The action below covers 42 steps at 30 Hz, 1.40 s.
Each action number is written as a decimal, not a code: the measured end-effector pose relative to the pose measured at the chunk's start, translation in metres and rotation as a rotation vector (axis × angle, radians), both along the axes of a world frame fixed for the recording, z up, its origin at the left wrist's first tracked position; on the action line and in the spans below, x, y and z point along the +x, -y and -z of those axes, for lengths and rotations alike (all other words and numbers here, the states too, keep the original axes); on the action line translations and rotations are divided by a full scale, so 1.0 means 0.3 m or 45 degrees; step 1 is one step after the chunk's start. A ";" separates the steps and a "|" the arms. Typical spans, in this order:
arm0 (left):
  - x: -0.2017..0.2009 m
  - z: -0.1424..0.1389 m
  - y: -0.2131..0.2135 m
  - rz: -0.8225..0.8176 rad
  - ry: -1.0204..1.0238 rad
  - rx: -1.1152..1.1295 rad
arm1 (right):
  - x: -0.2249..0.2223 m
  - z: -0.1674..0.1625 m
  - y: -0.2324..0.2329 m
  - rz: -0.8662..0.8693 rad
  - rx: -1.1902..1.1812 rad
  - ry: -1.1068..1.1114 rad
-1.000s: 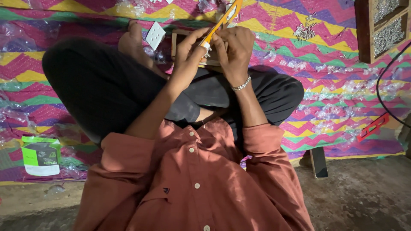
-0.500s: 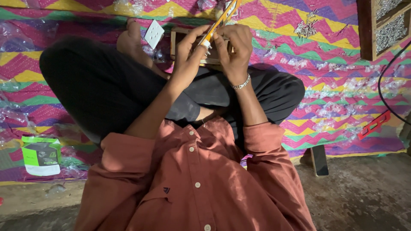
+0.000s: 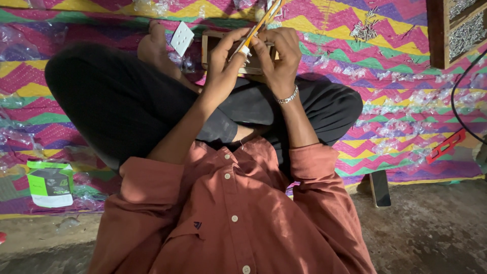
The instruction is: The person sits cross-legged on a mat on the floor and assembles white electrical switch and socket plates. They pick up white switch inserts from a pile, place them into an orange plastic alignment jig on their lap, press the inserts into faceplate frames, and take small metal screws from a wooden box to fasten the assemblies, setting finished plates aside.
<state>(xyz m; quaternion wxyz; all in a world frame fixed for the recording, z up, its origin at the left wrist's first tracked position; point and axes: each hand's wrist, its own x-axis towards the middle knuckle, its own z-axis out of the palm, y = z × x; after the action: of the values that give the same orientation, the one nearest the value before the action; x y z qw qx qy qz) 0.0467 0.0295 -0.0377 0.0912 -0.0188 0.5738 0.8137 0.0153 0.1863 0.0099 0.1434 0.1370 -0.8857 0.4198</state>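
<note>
Seated cross-legged on zigzag woven mat point(image 3: 406, 66). Left hand point(image 3: 223, 56) fingers curled tight around long yellow-handled screwdriver point(image 3: 258, 25); right hand point(image 3: 279, 56) pinches a small part, mostly hidden, just above small wooden box point(image 3: 210, 48). Work looks mid-way; loose screws point(image 3: 365, 30) lie right of box.

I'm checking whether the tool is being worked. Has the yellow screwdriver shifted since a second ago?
Yes, slightly. The yellow screwdriver in the left hand now sits a little higher and more upright against the wooden box; its tip stays there.

zigzag mat point(image 3: 406, 76), screws point(image 3: 366, 30), green box point(image 3: 49, 183)
</note>
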 end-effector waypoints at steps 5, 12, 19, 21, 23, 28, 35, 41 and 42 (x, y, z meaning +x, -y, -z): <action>-0.003 -0.009 0.002 0.008 0.015 -0.044 | 0.001 -0.012 0.000 -0.030 -0.146 0.125; -0.002 -0.014 0.003 0.021 -0.007 -0.040 | 0.002 -0.028 -0.008 -0.060 -0.177 0.158; -0.007 -0.020 -0.001 0.019 -0.053 -0.048 | -0.010 -0.026 -0.012 -0.046 -0.142 0.118; -0.006 -0.021 0.000 0.024 -0.050 -0.046 | -0.009 -0.024 -0.014 -0.050 -0.159 0.121; -0.005 -0.021 0.000 0.030 -0.044 -0.033 | -0.007 -0.023 -0.016 -0.064 -0.176 0.142; 0.003 -0.029 0.002 0.022 -0.084 -0.050 | 0.001 -0.022 -0.019 -0.056 -0.247 0.212; 0.002 -0.040 0.001 0.031 -0.133 -0.055 | 0.003 0.005 -0.016 -0.004 -0.241 0.226; 0.007 -0.034 -0.005 0.057 -0.094 -0.035 | 0.020 0.035 -0.027 -0.032 -0.497 0.353; 0.006 -0.035 -0.008 0.058 -0.083 -0.026 | 0.018 0.038 -0.033 -0.093 -0.512 0.306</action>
<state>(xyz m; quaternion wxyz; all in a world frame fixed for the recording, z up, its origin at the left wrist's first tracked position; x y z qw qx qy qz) 0.0485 0.0318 -0.0273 0.0908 0.0200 0.5850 0.8057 0.0206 0.1961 -0.0014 0.0461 0.0867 -0.7894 0.6060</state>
